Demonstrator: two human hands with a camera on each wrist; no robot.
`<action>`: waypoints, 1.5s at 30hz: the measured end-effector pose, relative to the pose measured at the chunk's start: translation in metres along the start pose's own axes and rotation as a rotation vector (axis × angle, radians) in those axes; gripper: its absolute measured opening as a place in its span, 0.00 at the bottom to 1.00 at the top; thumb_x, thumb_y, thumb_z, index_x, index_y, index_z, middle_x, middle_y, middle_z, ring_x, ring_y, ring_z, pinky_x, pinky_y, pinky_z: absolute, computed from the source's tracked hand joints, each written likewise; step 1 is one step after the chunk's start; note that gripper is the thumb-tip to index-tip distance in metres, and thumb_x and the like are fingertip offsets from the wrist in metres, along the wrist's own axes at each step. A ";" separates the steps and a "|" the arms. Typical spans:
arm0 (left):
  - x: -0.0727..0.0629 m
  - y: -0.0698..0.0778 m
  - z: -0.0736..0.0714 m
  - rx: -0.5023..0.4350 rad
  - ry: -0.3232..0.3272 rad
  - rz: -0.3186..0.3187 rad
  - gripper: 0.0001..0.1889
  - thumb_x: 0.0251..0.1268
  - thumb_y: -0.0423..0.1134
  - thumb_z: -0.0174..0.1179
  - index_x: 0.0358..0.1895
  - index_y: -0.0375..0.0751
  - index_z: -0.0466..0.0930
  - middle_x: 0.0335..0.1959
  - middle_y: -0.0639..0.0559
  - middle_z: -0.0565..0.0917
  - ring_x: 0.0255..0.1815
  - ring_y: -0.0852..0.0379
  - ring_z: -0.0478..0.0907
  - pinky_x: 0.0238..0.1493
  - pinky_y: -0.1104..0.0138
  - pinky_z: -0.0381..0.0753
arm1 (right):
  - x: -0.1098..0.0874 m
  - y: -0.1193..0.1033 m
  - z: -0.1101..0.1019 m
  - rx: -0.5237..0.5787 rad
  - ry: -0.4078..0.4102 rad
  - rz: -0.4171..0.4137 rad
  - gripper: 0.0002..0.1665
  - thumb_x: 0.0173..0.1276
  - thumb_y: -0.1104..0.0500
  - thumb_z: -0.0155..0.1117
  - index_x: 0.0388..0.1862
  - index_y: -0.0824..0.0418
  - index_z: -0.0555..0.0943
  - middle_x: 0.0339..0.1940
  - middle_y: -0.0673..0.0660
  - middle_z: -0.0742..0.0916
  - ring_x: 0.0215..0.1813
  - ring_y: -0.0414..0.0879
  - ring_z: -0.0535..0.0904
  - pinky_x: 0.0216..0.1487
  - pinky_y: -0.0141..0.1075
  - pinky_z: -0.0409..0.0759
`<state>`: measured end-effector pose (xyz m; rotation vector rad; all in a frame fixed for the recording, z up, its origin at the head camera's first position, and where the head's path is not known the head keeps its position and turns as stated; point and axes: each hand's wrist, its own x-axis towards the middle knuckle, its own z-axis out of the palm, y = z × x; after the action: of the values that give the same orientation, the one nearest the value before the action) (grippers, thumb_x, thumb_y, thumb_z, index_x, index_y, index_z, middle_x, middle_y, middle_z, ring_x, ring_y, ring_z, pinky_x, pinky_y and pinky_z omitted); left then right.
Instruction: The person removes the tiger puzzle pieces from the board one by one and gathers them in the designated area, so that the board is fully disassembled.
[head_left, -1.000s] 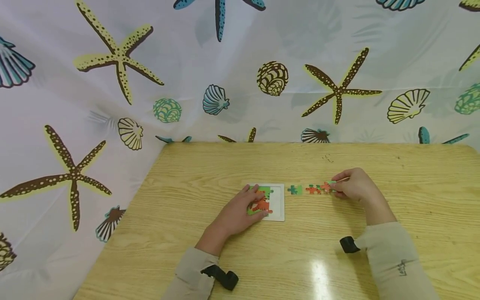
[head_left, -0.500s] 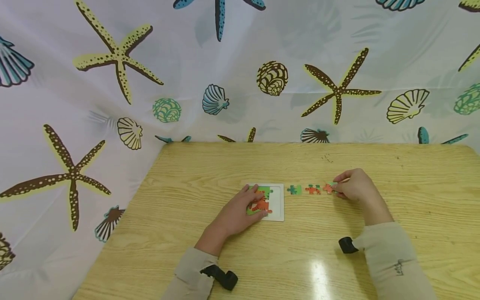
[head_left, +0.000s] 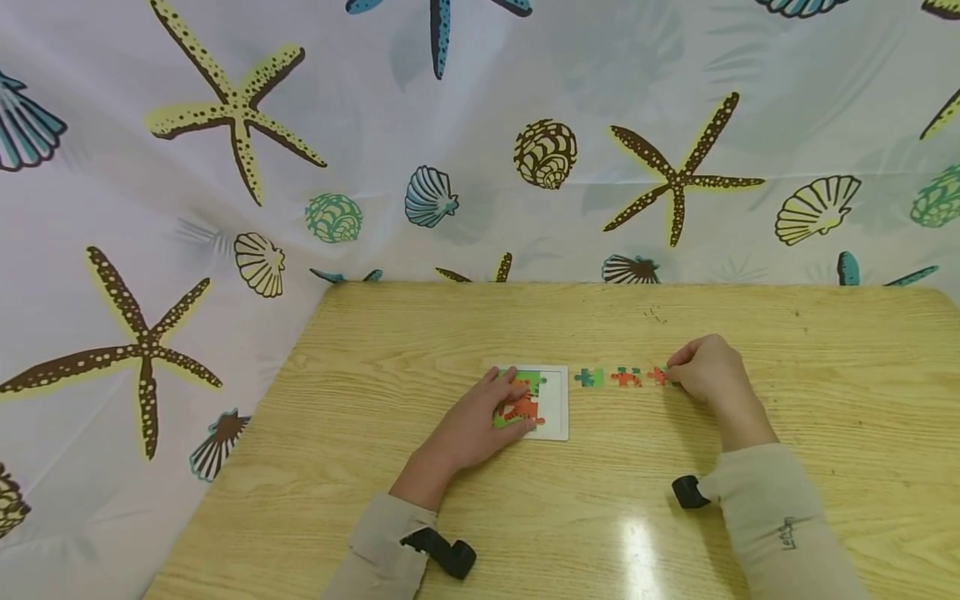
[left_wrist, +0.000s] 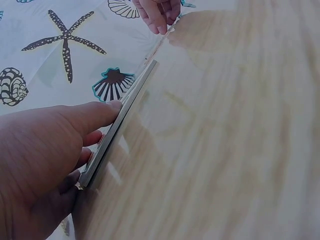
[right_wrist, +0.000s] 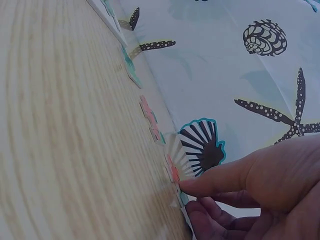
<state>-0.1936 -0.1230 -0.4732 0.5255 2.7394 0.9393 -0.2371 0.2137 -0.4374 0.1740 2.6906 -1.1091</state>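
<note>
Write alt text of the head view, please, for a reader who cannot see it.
A person's left hand rests on a partly filled puzzle tray, while the right hand pinches a puzzle piece at the right end of a row of loose pieces on a wooden table. Behind hangs a pale cloth printed with starfish and shells.

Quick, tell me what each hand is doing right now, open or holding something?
Left hand: open, resting on the puzzle tray.
Right hand: closed, pinching the rightmost loose piece.

Right of the tray (head_left: 564, 404) lie puzzle pieces (head_left: 626, 377), apparently three.
</note>
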 end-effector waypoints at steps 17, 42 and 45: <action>0.000 0.000 -0.002 -0.021 0.008 -0.008 0.30 0.73 0.49 0.67 0.74 0.44 0.74 0.83 0.48 0.60 0.86 0.47 0.45 0.80 0.44 0.58 | 0.001 0.001 -0.004 0.058 -0.030 0.033 0.16 0.72 0.56 0.70 0.46 0.69 0.85 0.33 0.57 0.87 0.34 0.48 0.81 0.36 0.40 0.79; 0.000 -0.002 -0.002 -0.002 0.006 -0.041 0.42 0.72 0.54 0.67 0.82 0.41 0.61 0.83 0.46 0.60 0.85 0.44 0.49 0.79 0.44 0.61 | 0.002 -0.018 0.016 0.355 -0.124 -0.037 0.22 0.74 0.58 0.69 0.58 0.75 0.82 0.49 0.63 0.88 0.39 0.43 0.86 0.44 0.33 0.88; 0.000 -0.002 -0.002 -0.001 0.007 -0.038 0.42 0.72 0.54 0.67 0.82 0.41 0.61 0.83 0.46 0.60 0.85 0.44 0.49 0.79 0.44 0.61 | 0.002 -0.022 0.021 0.384 -0.141 -0.052 0.21 0.74 0.60 0.69 0.57 0.76 0.82 0.47 0.63 0.89 0.38 0.43 0.87 0.44 0.34 0.89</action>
<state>-0.1951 -0.1255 -0.4726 0.4699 2.7445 0.9354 -0.2403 0.1833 -0.4369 0.0845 2.3486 -1.5825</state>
